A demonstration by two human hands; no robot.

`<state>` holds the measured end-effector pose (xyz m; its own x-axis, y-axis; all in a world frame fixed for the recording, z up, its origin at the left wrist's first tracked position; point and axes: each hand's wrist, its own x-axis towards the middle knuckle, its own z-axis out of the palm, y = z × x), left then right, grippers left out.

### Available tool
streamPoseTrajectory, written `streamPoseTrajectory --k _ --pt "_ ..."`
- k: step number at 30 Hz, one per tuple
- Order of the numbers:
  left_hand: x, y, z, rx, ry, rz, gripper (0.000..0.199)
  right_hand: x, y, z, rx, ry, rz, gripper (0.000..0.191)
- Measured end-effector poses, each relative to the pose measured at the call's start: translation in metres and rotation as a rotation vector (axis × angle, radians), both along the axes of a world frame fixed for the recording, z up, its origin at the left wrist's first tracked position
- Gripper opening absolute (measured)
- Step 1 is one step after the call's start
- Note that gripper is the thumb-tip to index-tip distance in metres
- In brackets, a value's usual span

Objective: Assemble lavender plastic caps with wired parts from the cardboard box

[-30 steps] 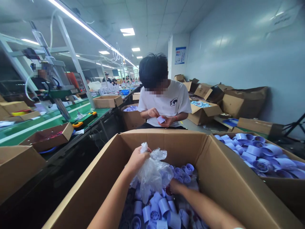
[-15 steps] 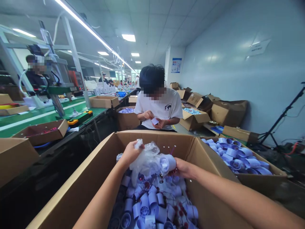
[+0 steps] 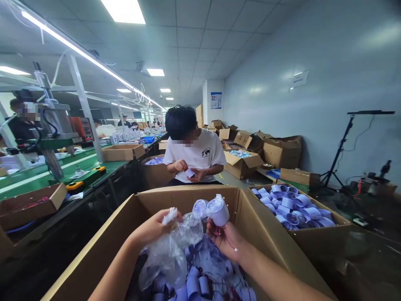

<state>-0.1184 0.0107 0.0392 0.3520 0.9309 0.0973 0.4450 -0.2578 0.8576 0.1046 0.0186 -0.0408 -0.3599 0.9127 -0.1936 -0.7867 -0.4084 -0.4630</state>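
Observation:
My left hand (image 3: pixel 158 228) is closed on a crumpled clear plastic bag (image 3: pixel 167 255), which hangs over the near carton. In my right hand (image 3: pixel 224 238) is a white cylindrical part (image 3: pixel 218 210), held upright from below, with a thin wire and small red pieces by the palm. A second round white piece (image 3: pixel 199 208) touches it on the left, beside the bag. Below both hands, the large carton (image 3: pixel 275 242) holds many white cylindrical parts (image 3: pixel 192 284) with thin wires and red bits among them.
Across the carton, a person in a white shirt (image 3: pixel 209 154) holds a small white piece. A box of white cylinders (image 3: pixel 338 228) stands at right. Left is a green workbench (image 3: pixel 115 167) with a press (image 3: pixel 53 121). Behind are cartons (image 3: pixel 282 152) and a black tripod (image 3: pixel 340 146).
The view has shifted right and tilted up. My right hand has turned palm up under the white part. The bag now hangs lower and more spread out from my left hand.

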Motion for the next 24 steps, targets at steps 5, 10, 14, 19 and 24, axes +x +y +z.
streamPoseTrajectory --k 5,10,14,19,24 --pt "0.021 0.0 -0.011 0.19 0.093 -0.049 0.037 -0.002 -0.001 -0.003 -0.011 0.056 0.003 0.013" --pt "0.044 0.007 -0.035 0.369 0.149 -0.032 0.016 -0.013 -0.008 -0.002 -0.06 0.034 -0.051 0.014" --pt "0.045 0.01 -0.038 0.479 0.205 0.003 0.023 -0.018 -0.011 -0.004 -0.06 -0.099 -0.039 0.008" --pt "0.04 0.009 -0.031 0.44 0.117 -0.047 0.016 -0.017 -0.007 -0.008 -0.016 -0.218 0.01 0.01" --pt "0.036 0.007 -0.033 0.306 0.044 0.029 0.011 -0.012 -0.003 -0.014 -0.004 -0.286 -0.013 0.008"
